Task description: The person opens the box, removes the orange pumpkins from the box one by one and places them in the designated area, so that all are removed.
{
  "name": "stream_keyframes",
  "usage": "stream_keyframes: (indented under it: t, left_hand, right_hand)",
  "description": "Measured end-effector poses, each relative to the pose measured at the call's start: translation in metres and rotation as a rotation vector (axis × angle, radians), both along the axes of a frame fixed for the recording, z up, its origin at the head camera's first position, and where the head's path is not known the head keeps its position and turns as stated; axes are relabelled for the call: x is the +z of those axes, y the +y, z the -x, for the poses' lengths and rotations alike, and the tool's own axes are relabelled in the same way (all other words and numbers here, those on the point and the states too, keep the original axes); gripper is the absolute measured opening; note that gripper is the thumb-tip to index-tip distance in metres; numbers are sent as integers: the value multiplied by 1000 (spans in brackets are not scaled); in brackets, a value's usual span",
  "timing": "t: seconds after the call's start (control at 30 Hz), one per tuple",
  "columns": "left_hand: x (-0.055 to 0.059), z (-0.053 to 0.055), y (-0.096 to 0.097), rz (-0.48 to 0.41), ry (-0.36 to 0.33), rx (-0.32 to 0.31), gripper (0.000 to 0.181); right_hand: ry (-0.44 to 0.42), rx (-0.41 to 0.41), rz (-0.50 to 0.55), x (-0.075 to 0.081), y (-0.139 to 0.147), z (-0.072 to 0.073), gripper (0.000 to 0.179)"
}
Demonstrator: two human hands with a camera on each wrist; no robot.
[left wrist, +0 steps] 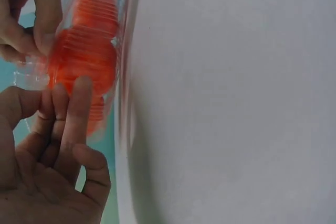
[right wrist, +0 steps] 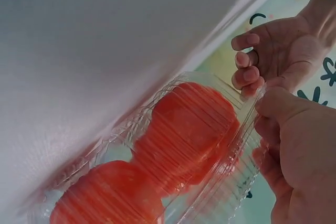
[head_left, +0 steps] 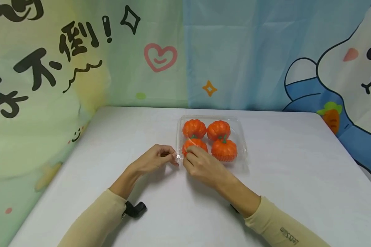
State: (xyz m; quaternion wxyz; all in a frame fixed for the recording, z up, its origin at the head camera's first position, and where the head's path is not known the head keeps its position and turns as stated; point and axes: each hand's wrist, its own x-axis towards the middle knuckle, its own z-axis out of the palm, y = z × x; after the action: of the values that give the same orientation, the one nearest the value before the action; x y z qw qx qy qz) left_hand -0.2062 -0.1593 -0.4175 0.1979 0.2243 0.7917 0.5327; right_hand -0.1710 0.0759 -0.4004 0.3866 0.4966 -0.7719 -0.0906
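Observation:
A clear plastic clamshell box (head_left: 242, 151) stands on the table, holding several small orange toy pumpkins (head_left: 224, 150) with green stems. At the front left corner of its rim, my right hand (head_left: 205, 168) pinches the plastic edge between thumb and fingers. My left hand (head_left: 157, 159) is at the same corner, its thumb and index fingertips together on the clear rim. In the left wrist view, the left hand's other fingers (left wrist: 80, 108) extend close to the box's side. Ribbed walls of the box (right wrist: 210, 182) show in the right wrist view. The right fingertips are partly hidden.
A white-covered table (head_left: 296, 164) carries the box near its back edge. Behind it hangs a printed cloth backdrop (head_left: 235, 51) with a cartoon rabbit, a heart and lettering. A black wrist camera (head_left: 136, 209) sits at the left cuff.

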Motion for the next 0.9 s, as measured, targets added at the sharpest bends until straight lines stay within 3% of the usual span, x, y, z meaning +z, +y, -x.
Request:
stream_keyframes:
  t: [0.37,0.57,0.9]
  left_hand:
    - [-3,-1,6,-16,18,-15,16]
    - [-6,-3,6,32,61,-44,17]
    - [0,-5,7,63,-11,-30,19]
  right_hand:
    - [19,-17,-24,-3,2,3,8]
    - [-68,29,122,7,6,5,4]
    - [-93,66,183,13,16,8,12]
